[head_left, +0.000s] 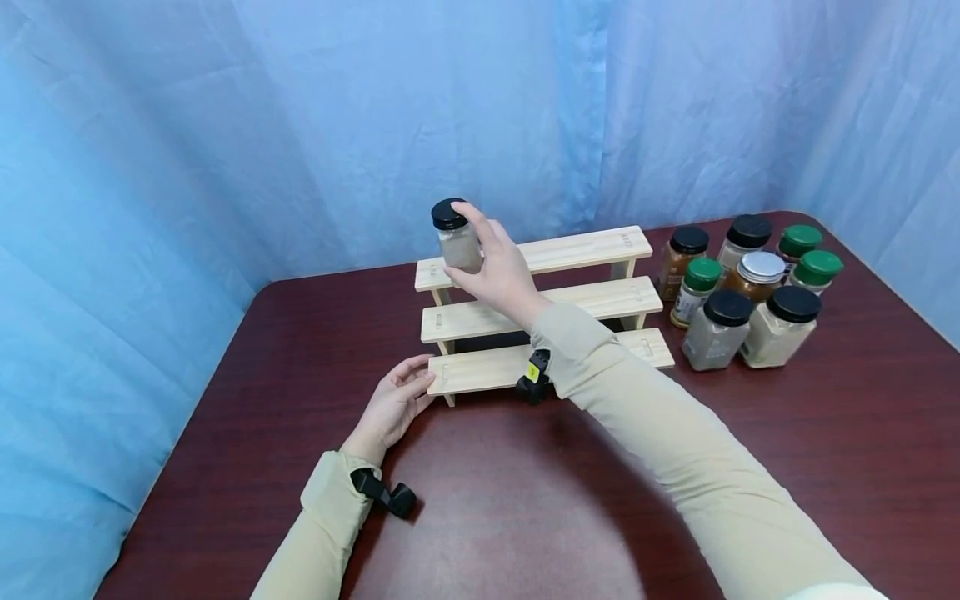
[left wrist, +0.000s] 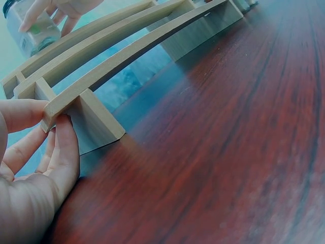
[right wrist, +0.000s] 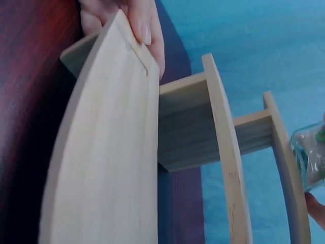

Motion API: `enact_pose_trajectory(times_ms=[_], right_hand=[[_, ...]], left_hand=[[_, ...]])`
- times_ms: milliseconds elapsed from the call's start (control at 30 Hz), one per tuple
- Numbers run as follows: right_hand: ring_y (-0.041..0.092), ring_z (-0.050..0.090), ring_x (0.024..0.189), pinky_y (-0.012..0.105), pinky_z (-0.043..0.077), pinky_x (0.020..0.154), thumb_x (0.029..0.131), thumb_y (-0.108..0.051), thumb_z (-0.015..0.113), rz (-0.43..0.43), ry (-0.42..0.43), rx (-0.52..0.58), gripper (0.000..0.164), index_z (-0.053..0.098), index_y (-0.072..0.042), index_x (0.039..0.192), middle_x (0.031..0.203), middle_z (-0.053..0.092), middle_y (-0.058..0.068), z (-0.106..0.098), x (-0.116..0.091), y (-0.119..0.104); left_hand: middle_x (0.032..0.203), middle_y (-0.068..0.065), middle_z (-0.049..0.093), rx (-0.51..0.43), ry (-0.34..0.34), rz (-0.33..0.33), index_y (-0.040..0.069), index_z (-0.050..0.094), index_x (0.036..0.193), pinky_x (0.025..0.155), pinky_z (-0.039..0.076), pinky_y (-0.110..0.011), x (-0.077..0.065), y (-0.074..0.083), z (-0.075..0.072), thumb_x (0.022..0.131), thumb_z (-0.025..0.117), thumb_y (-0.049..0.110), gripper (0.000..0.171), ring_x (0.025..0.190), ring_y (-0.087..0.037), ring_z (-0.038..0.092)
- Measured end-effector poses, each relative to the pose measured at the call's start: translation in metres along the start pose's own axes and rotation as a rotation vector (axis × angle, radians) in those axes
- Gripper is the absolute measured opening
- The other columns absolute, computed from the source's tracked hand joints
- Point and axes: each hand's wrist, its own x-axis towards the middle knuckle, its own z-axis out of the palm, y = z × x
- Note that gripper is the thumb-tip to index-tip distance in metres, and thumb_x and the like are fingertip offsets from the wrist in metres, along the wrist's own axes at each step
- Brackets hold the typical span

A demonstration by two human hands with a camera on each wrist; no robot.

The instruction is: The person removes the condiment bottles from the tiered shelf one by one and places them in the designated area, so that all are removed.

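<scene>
A three-step wooden rack [head_left: 540, 310] stands on the dark red table. My left hand [head_left: 397, 404] pinches the left end of its lowest step, thumb on top and fingers beneath, as the left wrist view shows. Over the left end of the top step, my right hand [head_left: 504, 271] grips a spice jar [head_left: 459, 246] with a black lid and pale grey contents. The jar is upright, slightly tilted. In the right wrist view the jar's base [right wrist: 311, 152] is beside the top step; whether it touches the wood I cannot tell.
To the right of the rack several spice jars stand close together, among them a grey one with a black lid [head_left: 716, 331], a green-lidded one [head_left: 696, 292] and a silver-lidded one [head_left: 755, 277]. Blue curtains [head_left: 337, 150] hang behind the table [head_left: 525, 500].
</scene>
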Motion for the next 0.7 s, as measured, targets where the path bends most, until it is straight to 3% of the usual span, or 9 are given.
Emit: enact_pose_trajectory(times_ms=[300,533,700], right_hand=[[0.029,0.055,0.102,0.04,0.05,0.07,0.082,-0.019,0.074,-0.039,0.045,0.015,0.075,0.032,-0.025,0.144,0.132,0.048,0.016,-0.014,-0.024,0.004],[0.03,0.048,0.123,0.045,0.051,0.082,0.08,-0.012,0.075,-0.105,0.075,0.094,0.074,0.034,-0.017,0.142,0.142,0.044,0.014,-0.028,-0.047,0.005],[0.032,0.053,0.117,0.047,0.052,0.085,0.076,-0.006,0.077,-0.121,0.096,0.151,0.074,0.037,-0.014,0.138,0.138,0.047,0.016,-0.04,-0.065,0.003]], left_hand=[[0.089,0.004,0.054,-0.013,0.0,0.004,-0.003,0.035,0.136,0.071,0.05,-0.018,-0.001,0.001,0.0,0.096,0.043,-0.006,0.041,0.078,-0.004,0.059],[0.089,0.004,0.056,-0.013,-0.008,0.003,-0.005,0.032,0.138,0.071,0.05,-0.018,-0.001,0.002,-0.001,0.096,0.042,-0.006,0.043,0.078,-0.004,0.059],[0.09,0.004,0.056,-0.009,-0.015,0.003,-0.006,0.031,0.139,0.072,0.05,-0.018,0.001,0.001,-0.001,0.096,0.042,-0.006,0.044,0.078,-0.004,0.06]])
